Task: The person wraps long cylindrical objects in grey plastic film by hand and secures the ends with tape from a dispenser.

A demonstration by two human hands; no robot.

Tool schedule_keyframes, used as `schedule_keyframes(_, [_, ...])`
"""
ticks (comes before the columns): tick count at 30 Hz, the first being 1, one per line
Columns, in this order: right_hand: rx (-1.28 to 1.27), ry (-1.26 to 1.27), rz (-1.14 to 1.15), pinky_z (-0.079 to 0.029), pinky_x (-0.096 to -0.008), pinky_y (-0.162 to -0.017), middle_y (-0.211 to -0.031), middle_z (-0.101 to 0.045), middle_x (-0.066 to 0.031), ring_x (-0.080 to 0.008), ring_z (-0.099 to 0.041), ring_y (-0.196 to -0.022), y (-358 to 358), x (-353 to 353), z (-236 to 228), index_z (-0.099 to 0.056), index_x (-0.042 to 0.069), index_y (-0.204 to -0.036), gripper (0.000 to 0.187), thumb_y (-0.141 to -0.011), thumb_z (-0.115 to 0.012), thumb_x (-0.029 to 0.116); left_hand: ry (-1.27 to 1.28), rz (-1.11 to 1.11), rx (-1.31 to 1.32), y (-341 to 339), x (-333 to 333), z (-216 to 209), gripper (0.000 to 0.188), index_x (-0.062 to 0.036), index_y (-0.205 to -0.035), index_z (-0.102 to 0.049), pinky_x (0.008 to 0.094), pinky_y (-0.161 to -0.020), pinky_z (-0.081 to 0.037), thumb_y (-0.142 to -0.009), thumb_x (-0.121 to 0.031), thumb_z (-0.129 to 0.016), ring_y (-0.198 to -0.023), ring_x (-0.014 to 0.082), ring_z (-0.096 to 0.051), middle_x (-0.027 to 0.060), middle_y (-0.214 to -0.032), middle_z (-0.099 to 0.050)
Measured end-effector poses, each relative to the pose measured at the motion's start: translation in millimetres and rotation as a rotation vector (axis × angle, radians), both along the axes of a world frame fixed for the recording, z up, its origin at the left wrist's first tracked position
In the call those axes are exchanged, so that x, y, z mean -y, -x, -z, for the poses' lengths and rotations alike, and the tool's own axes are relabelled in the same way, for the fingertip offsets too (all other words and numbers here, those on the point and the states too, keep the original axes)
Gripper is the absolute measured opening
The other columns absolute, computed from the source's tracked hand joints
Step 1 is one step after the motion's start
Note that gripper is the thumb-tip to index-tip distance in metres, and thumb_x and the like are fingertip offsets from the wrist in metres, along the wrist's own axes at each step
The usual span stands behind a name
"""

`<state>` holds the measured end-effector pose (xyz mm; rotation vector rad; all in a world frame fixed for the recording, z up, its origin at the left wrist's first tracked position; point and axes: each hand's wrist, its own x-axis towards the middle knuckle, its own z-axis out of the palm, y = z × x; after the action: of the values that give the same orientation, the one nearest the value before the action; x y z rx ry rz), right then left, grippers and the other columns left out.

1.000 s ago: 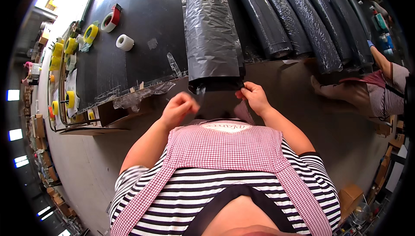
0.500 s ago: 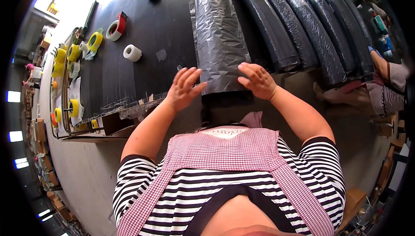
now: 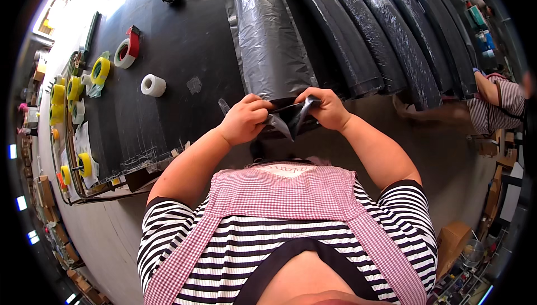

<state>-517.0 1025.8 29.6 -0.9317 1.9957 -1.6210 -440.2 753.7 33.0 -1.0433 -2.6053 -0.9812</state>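
A long roll wrapped in shiny dark plastic film [image 3: 268,42] lies on the black table with its near end toward me. At that end my left hand [image 3: 245,119] pinches the left side of the film's loose edge. On the other side my right hand [image 3: 329,108] is closed on a gathered fold of the same film. Between the hands the loose film hangs in a pointed flap [image 3: 291,126]. My fingertips are partly hidden by the film.
Several wrapped black rolls [image 3: 386,42] lie side by side to the right. Left on the table [image 3: 190,42] are a white tape roll [image 3: 153,85], a red tape dispenser [image 3: 127,48] and yellow tape rolls [image 3: 100,70]. Another person's arm [image 3: 488,88] shows at far right.
Both hands, open beside the roll's end before, have closed on the film's loose edge and drawn it into a flap. The view has shifted slightly right.
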Motion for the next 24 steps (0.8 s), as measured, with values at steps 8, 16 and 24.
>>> schedule_keyframes(8, [0.783,0.619,0.435,-0.049,-0.0258,-0.075,-0.096,-0.07,-0.0062,-0.0125,-0.064,-0.087,-12,23,56,-0.062,0.012,-0.099,0.012,-0.097,-0.053,0.004,-1.089,-0.274,0.947,-3,2,34,0.007,-0.0057,-0.089,-0.062,0.021,-0.07,-0.039,-0.09,-0.003,-0.067,-0.078,0.0028,-0.047,-0.0066,-0.083,-0.056])
schedule_keyframes(16, [0.923,0.827,0.4,-0.052,-0.0326,-0.082,-0.099,-0.071,-0.0039,-0.0166,-0.067,-0.093,-16,18,44,-0.066,0.019,-0.099,0.014,-0.095,-0.061,0.007,-1.492,-0.076,0.927,-4,-7,30,0.028,-0.0123,-0.082,-0.045,0.025,-0.077,-0.041,-0.083,0.009,-0.064,-0.085,0.0095,-0.053,-0.0003,-0.085,-0.056])
schedule_keyframes(24, [1.11,0.842,0.508,-0.052,-0.037,-0.084,-0.095,-0.072,0.0002,-0.0172,-0.068,-0.091,-9,24,18,-0.062,0.018,-0.091,0.008,-0.093,-0.066,0.011,-1.603,-0.336,0.933,-4,-9,24,0.029,-0.008,-0.109,-0.063,0.026,-0.084,-0.05,-0.085,0.007,-0.069,-0.087,0.0102,-0.061,0.0009,-0.096,-0.064])
